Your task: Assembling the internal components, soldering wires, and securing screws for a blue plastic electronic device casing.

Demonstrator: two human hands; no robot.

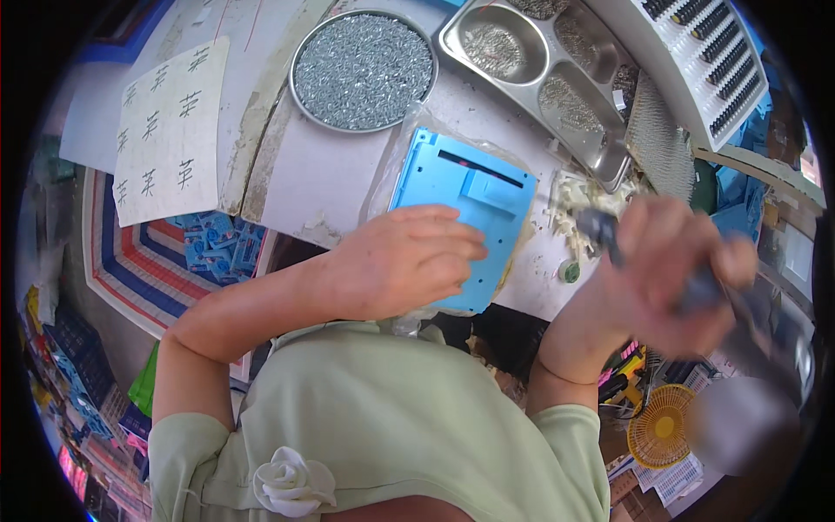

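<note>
A light-blue plastic housing [500, 196] with a long dark slot lies tilted on the worktable, over clear plastic film. Across its lower left part rests my left hand [413, 257], fingers stretched out and lying over the blue surface. To the right of the housing, my right hand [665, 270] is raised and smeared by motion. Its fingers are wrapped round a dark tool [600, 233] that looks like an electric screwdriver, its thin end pointing left toward the housing. The right hand hides most of the tool's body.
A round metal dish [364, 129] heaped with small silvery screws stands behind the housing. Right of it sits a steel compartment tray [551, 65] with small metal parts. Pale plastic pieces [574, 202] and a small green roll [569, 271] lie right of the housing. A white rack [709, 74] holds black parts.
</note>
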